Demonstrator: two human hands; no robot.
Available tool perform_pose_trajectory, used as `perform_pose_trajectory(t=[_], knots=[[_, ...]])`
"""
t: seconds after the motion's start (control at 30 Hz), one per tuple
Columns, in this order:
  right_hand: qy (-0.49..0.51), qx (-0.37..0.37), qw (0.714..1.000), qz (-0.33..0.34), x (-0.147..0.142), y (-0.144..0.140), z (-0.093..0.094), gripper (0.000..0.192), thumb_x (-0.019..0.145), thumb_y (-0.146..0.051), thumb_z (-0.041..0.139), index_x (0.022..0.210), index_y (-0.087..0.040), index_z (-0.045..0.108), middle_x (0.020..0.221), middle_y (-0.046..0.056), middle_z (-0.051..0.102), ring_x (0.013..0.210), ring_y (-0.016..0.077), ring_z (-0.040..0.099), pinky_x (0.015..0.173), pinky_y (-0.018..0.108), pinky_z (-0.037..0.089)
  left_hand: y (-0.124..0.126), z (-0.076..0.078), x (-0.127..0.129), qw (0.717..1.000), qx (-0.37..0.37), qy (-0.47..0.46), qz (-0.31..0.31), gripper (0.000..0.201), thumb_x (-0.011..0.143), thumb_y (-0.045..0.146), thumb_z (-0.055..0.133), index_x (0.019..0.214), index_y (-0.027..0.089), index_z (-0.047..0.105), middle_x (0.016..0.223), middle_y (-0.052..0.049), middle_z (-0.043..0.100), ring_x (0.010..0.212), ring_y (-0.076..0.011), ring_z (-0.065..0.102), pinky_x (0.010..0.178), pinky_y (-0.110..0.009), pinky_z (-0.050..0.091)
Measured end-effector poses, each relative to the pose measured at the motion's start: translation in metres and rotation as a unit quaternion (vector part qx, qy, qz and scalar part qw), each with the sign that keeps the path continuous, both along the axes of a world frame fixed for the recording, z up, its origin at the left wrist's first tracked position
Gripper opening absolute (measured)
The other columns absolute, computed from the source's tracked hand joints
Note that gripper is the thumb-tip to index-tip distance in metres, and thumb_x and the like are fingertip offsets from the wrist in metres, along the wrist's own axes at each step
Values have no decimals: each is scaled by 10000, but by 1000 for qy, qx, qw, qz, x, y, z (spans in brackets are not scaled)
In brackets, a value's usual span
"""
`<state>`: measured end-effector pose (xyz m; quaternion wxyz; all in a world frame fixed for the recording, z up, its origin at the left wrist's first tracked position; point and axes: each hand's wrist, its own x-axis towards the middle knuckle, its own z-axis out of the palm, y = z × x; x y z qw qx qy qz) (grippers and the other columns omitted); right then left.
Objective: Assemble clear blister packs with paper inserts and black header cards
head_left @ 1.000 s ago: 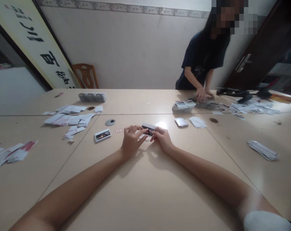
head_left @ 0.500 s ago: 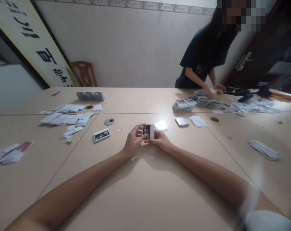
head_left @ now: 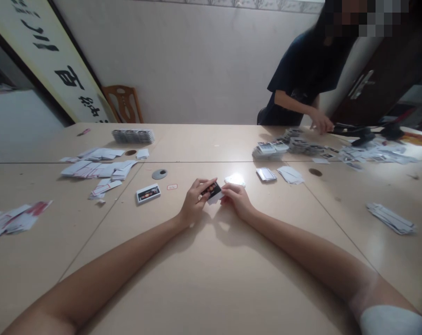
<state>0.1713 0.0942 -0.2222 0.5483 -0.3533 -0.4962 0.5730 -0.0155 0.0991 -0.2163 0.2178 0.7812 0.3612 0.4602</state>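
A small card (head_left: 213,191) is pinched between the left hand (head_left: 194,204) and the right hand (head_left: 238,201), just above the table (head_left: 211,279) (dark picture side up). Another card (head_left: 148,193) is seen lying flat to the left. Farther off, card piles (head_left: 288,145) are touched by another person's hand (head_left: 322,123).

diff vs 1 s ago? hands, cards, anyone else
Both hands, left hand and right hand, still pinch the small card; raised upright half a second ago, it is now tilted low again. The co-worker's hand moved right, off the card stacks. The boxed card and loose cards stayed put.
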Motion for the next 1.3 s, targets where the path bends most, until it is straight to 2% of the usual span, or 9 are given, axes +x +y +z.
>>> perform_pose_trajectory(t=[0.13,0.23,0.3,0.43,0.67,0.9,1.07,1.17,1.3], knots=[[-10,-14,1000,22,1,1,-1,127,699,-305,732,675,-186,695,592,16,702,478,141,615,512,251,457,-3,2,2,998,33,8,59,360,935,203,569,1291,235,614,1174,-94,558,1095,-229,603,892,-369,527],[-13,-19,999,34,1,1,-1,155,693,-313,768,709,-172,706,638,28,726,493,146,655,518,242,464,-7,6,3,992,62,36,102,209,914,214,616,1119,214,657,1145,-96,560,1139,-261,566,933,-418,482],[-11,-20,999,35,1,1,-1,178,692,-325,793,739,-173,714,646,15,721,507,150,674,521,237,465,-10,8,4,988,76,64,114,114,916,209,624,1012,216,685,1059,-78,597,1067,-260,586,928,-434,447],[-7,-14,999,41,0,1,0,228,694,-362,826,800,-187,727,676,-9,708,532,156,697,530,239,472,-14,10,4,984,95,99,116,136,940,182,587,962,220,716,943,-49,676,951,-242,626,862,-411,407],[-25,3,998,52,0,0,3,290,690,-424,853,781,-189,709,733,14,724,620,181,722,582,268,526,-13,9,2,985,110,98,94,179,952,308,627,1063,229,743,1048,-48,746,990,-244,673,882,-406,404],[-100,90,990,40,-1,2,-1,325,805,-525,723,813,-205,668,792,20,704,634,198,731,524,266,524,-9,7,3,989,103,70,80,183,949,314,637,1052,218,754,1045,-61,766,994,-250,690,889,-402,437],[-175,152,972,-38,0,0,0,230,901,-425,596,867,-217,687,837,41,733,638,187,705,552,293,531,-4,9,2,992,82,31,90,160,924,305,660,1009,217,763,998,-60,766,938,-236,699,849,-376,481],[-238,209,940,-125,7,0,2,118,882,-292,598,873,-226,696,904,66,735,817,227,687,764,381,546,-1,9,1,990,70,-4,119,150,911,294,660,979,202,758,975,-63,765,923,-231,702,839,-364,508],[-300,271,893,-198,15,4,2,115,877,-235,584,915,-225,692,1036,99,719,1046,289,631,975,502,450,2,11,-1,983,60,-47,170,141,897,283,659,935,182,749,967,-74,761,937,-235,699,862,-370,519]])
